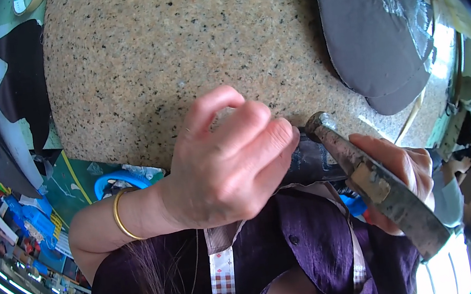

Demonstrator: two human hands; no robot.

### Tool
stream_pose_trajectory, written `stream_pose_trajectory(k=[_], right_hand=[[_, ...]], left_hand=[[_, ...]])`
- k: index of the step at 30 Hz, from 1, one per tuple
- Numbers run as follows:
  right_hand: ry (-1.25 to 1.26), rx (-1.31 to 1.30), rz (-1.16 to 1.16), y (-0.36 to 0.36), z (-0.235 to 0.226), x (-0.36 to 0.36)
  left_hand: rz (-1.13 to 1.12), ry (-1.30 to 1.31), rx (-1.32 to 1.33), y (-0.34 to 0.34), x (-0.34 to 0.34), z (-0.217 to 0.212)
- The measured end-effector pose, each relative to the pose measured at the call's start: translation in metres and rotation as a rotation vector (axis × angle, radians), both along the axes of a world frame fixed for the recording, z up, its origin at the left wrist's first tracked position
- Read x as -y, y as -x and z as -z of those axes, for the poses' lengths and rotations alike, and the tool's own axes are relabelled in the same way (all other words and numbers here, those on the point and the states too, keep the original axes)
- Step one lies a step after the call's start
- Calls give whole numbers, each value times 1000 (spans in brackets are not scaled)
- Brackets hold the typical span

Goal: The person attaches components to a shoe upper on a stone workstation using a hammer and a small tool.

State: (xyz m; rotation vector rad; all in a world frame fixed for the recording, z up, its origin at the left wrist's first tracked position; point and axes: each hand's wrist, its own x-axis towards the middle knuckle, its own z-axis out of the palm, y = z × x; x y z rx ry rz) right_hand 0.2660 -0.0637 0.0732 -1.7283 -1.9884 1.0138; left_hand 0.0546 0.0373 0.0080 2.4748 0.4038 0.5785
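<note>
My right hand (397,168) grips a hammer (392,204), its long, worn metal head slanting across in front of the fingers. The end of a wooden handle shows in the middle of the metal. Over the near edge of a speckled stone slab (175,42), my left hand (231,159) is closed, its fingers curled inward. A dark piece of material (310,158) shows just beyond its little finger, near the hammer. The left fingertips are partly hidden, so whether they hold that piece cannot be made out.
Dark grey cut pieces (371,30) lie at the right of the slab. A black wavy-edged piece (24,79) rests at the far left. A blue ring-shaped rim (119,180) sits by my left wrist on a green surface (79,187). Another person (450,197) is at the right.
</note>
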Motion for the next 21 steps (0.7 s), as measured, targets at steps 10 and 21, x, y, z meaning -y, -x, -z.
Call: stream_pose_trajectory(k=[10, 21], right_hand=[[-63, 167, 18, 15, -11, -9], [-180, 211, 166, 11, -29, 6]], left_hand=[[27, -13, -4, 10, -8, 1], [92, 145, 92, 3, -24, 6]])
